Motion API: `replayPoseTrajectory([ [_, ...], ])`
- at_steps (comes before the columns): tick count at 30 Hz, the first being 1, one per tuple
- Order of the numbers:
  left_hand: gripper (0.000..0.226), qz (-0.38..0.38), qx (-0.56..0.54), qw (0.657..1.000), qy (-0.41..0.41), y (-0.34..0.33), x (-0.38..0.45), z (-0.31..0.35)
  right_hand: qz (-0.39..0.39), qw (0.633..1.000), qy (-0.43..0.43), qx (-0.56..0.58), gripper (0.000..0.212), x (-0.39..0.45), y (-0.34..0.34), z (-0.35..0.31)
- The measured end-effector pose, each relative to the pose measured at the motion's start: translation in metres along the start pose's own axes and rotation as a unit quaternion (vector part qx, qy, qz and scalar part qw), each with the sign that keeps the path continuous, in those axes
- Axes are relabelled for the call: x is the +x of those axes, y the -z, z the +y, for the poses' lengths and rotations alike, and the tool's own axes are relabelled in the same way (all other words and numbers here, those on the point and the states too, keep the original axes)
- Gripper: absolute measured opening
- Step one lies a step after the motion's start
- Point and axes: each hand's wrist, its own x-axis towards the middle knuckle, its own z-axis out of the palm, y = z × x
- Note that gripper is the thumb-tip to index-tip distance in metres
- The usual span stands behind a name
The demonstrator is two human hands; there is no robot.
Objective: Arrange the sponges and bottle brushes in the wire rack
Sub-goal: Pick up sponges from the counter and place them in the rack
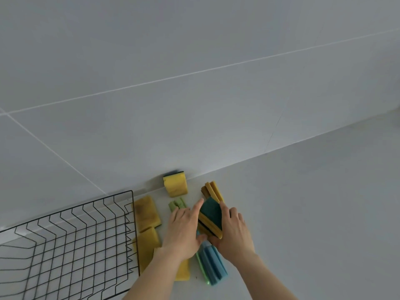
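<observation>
My left hand (185, 228) and my right hand (232, 232) press from both sides on a small stack of yellow sponges with dark green scouring faces (211, 219). Under the hands lies a blue sponge brush with a green handle (211, 265). A green sponge brush (177, 204) and a tan one (211, 190) lie just beyond. Another yellow sponge (175, 185) leans against the wall. Two yellow sponges (146, 213) (148, 245) lie beside the black wire rack (71, 245) at the lower left, which holds nothing that I can see. A further yellow sponge (183, 270) lies under my left forearm.
The white counter (313, 202) stretches to the right of the sponges. A white tiled wall (173, 83) rises directly behind them and behind the rack.
</observation>
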Motion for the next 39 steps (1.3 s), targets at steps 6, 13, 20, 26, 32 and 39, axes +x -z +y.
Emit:
replayPoseTrajectory([
  [6,0.105,0.015,-0.062,0.998,0.011,0.005,-0.008,-0.006,-0.005,0.999,0.018,0.044,0.099,-0.003,0.006,0.0],
  [13,0.096,0.031,-0.146,0.989,-0.002,0.017,-0.027,-0.019,0.006,0.995,0.063,0.076,0.1,-0.02,0.017,-0.013],
  [20,0.113,0.103,-0.203,0.973,-0.047,0.049,-0.058,-0.042,0.069,0.987,0.137,0.043,0.092,-0.038,0.044,-0.064],
  [26,0.12,0.119,-0.2,0.971,-0.054,0.091,-0.106,-0.104,0.048,0.977,0.207,-0.003,0.095,-0.048,0.043,-0.139],
  [32,0.121,0.117,-0.185,0.976,-0.018,0.111,-0.164,-0.204,0.014,0.961,0.275,-0.018,0.095,-0.048,0.0,-0.241],
  [39,0.11,0.144,-0.15,0.977,0.045,0.116,-0.218,-0.31,-0.04,0.941,0.334,-0.042,0.097,-0.037,-0.06,-0.343],
])
